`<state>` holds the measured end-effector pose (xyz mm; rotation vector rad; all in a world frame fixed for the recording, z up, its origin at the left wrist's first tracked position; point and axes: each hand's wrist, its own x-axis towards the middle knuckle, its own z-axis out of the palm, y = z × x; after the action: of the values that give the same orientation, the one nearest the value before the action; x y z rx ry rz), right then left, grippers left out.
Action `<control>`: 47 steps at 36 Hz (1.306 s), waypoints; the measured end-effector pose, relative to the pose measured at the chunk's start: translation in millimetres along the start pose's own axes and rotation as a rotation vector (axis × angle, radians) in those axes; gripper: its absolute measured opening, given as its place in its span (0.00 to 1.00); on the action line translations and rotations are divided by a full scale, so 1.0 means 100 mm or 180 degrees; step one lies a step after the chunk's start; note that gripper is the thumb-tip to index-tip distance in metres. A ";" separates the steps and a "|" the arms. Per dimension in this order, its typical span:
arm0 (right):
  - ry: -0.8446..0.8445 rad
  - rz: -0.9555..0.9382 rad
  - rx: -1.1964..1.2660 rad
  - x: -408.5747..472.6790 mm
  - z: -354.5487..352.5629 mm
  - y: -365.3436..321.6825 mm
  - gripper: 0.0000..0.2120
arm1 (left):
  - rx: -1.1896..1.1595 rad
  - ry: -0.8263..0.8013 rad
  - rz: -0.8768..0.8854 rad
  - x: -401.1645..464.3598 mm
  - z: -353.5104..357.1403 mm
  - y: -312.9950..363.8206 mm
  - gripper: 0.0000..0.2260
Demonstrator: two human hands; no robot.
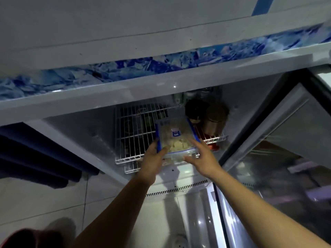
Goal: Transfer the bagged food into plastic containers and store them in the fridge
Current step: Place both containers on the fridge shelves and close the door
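Two hands meet at a clear plastic container [176,138] with blue clips, which sits on the white wire shelf [136,140] inside the open fridge. Left hand [152,161] grips the container's near-left corner, fingers curled around its edge. Right hand [202,158] touches the near-right edge with fingers extended, fairly straight. Pale food pieces [179,144] lie inside the container. Behind it to the right stand dark jars [207,111]. Glass door [279,153] hangs open right of the shelf.

container [176,138] held on wire shelf [133,136] | left hand [153,159] gripping its edge | right hand [203,161] flat alongside | fridge door [279,140] opened
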<state>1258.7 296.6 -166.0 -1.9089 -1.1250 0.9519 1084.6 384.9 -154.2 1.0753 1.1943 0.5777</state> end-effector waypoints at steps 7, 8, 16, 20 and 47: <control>0.0072 0.0132 -0.1764 0.42 -0.02 -0.17 0.24 | 0.1101 0.0253 0.0471 0.27 0.10 0.04 0.24; 0.0092 0.0135 -0.1905 0.45 0.00 -0.18 0.22 | 0.1249 0.0324 0.0526 0.29 0.11 0.06 0.23; 0.0168 -0.0079 -0.2382 0.54 0.11 -0.12 0.25 | 0.3643 0.0012 0.1047 0.54 0.07 0.03 0.33; 0.0081 -0.0061 -0.2489 0.58 0.19 -0.01 0.27 | 0.3982 -0.0274 0.1187 0.61 0.07 -0.02 0.32; -0.0067 -0.0172 -0.1785 -0.94 0.60 -0.41 0.37 | 0.3336 0.0264 0.0934 -1.18 -0.89 -0.46 0.38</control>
<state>1158.3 238.6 -137.5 -2.2882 -1.5685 0.6680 957.1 298.7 -141.2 2.1486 1.4491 0.1767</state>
